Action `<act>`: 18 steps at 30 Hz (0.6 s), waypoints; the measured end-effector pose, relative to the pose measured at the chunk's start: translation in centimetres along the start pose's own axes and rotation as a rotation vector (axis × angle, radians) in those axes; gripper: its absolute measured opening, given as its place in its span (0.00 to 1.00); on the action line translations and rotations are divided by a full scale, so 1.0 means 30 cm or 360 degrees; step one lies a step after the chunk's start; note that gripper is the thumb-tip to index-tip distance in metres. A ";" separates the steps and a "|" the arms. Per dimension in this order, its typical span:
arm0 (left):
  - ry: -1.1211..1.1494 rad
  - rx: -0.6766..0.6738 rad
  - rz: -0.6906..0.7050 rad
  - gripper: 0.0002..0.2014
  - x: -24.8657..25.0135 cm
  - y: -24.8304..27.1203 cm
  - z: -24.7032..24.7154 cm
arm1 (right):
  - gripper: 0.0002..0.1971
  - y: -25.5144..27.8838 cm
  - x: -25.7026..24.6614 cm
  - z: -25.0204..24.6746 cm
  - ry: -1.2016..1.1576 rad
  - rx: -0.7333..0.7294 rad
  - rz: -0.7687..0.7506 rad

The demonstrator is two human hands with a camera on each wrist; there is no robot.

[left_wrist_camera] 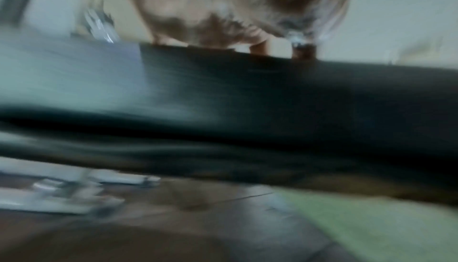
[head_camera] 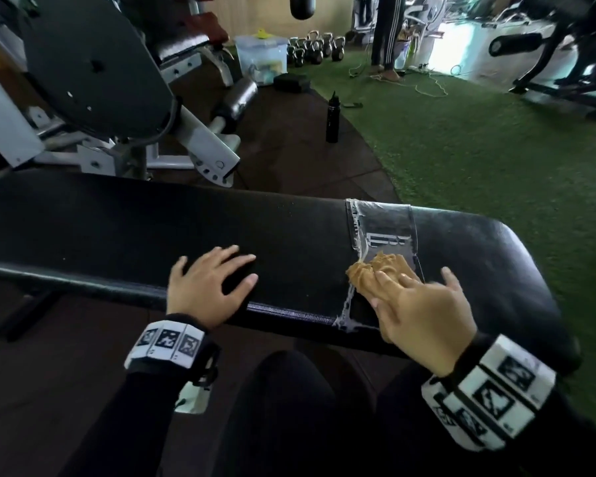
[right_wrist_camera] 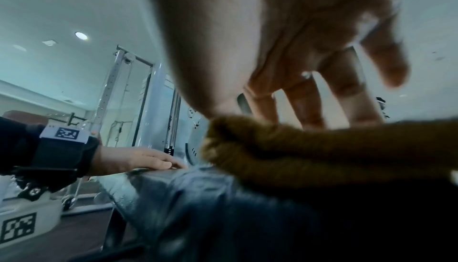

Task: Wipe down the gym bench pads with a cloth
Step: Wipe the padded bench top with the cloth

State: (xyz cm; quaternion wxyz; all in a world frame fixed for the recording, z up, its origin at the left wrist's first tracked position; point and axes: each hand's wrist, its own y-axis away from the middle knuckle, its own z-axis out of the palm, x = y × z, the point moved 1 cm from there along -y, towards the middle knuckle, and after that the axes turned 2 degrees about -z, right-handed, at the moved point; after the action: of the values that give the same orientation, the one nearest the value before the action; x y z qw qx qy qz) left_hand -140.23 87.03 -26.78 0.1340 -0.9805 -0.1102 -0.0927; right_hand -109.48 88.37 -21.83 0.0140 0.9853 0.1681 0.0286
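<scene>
A long black bench pad [head_camera: 117, 218] runs across the head view, with a clear tape patch [head_camera: 382, 232] near its right end. A crumpled tan cloth [head_camera: 375, 268] lies on that patch. My right hand [head_camera: 424, 304] presses down on the cloth with straight, spread fingers. The right wrist view shows those fingers [right_wrist_camera: 304, 105] coming down onto the cloth [right_wrist_camera: 322, 148] on the pad [right_wrist_camera: 198, 197]. My left hand [head_camera: 207, 284] rests flat on the pad further left, fingers spread, holding nothing; it also appears as the left hand [right_wrist_camera: 138, 160]. The left wrist view is blurred, showing the pad's edge [left_wrist_camera: 272, 99].
A leg machine [head_camera: 93, 63] stands just behind the bench at left. On the floor beyond are a black bottle [head_camera: 332, 118], a plastic box [head_camera: 262, 56] and several kettlebells [head_camera: 313, 49]. A person's legs [head_camera: 387, 32] stand on the green turf [head_camera: 479, 149].
</scene>
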 end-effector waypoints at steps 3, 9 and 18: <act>-0.0065 -0.0124 -0.0242 0.33 -0.099 0.013 0.002 | 0.27 0.022 -0.056 0.080 -0.0323 0.0033 0.0211; -0.0040 -0.0049 -0.0265 0.34 -0.115 0.012 0.036 | 0.25 -0.105 -0.210 0.114 -0.0485 0.0264 0.0333; 0.0019 -0.0009 -0.0255 0.22 -0.125 0.002 0.044 | 0.22 -0.078 -0.475 0.120 -0.0569 0.0324 -0.0405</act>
State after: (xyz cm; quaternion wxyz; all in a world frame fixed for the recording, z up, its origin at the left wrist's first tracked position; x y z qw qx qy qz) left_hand -143.62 86.63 -28.84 0.1241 -0.9683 -0.1873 -0.1092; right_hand -123.45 85.77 -26.26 -0.0523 0.9419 0.2876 -0.1654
